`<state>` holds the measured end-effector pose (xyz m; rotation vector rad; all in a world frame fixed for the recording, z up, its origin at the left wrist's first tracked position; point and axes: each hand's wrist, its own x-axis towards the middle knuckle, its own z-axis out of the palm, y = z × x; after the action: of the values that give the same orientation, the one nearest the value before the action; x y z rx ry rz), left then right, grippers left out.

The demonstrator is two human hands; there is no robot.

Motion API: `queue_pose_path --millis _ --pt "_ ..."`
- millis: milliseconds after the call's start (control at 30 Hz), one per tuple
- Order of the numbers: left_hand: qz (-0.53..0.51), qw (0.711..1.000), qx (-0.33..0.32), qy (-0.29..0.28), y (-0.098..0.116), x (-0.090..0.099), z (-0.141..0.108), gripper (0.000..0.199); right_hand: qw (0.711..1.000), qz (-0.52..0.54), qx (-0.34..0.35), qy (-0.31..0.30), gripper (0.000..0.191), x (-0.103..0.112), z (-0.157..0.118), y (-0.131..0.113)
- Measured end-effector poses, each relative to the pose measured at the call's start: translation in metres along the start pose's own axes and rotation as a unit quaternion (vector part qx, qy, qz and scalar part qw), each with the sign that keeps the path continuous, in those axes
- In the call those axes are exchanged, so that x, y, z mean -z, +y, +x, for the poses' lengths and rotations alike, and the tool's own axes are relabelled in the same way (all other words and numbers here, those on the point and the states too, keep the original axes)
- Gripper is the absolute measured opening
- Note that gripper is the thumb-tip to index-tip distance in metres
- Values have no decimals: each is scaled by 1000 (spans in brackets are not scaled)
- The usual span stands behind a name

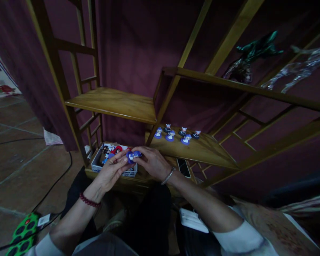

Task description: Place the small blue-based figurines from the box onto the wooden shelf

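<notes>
A small purple-and-white figurine (134,155) is held between both hands, above the right side of a box. My left hand (114,171) grips its purple base with thumb and fingers. My right hand (152,160) pinches its other end. Below and beyond the left hand, the patterned box (97,165) holds several mixed figurines, red, blue and black ones among them. To the right, figurines stand in two rows on a wooden shelf (202,152): purple-and-white ones such as this figurine (170,136) in front, dark-based ones such as this figurine (183,131) behind.
An upper-left shelf board (117,103) juts out above the box. Glassy animal ornaments (296,69) stand on the upper right shelf. A phone-like dark slab (184,168) lies under the figurine shelf. A green power strip (22,233) and cables lie on the floor at left.
</notes>
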<state>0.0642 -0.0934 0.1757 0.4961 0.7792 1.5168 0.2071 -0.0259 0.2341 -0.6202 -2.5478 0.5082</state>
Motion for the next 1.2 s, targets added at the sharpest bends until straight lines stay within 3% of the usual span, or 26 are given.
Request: queue_pose_path --millis 233,500,767,1000,1200 --pt "-16 1000 11 -6 5 17 2 37 998 -45 28 -40 18 -10 16 2" --pt "-39 999 25 -2 5 37 4 27 991 -82 44 -96 24 -22 26 -3" --pt "-40 999 18 2 3 46 4 29 984 -87 82 -131 23 -29 33 2" --pt "-34 998 8 44 -3 45 4 27 982 -120 75 -127 22 -38 30 6" --pt "-26 997 9 78 -4 37 2 29 993 -92 25 -63 20 -47 25 10"
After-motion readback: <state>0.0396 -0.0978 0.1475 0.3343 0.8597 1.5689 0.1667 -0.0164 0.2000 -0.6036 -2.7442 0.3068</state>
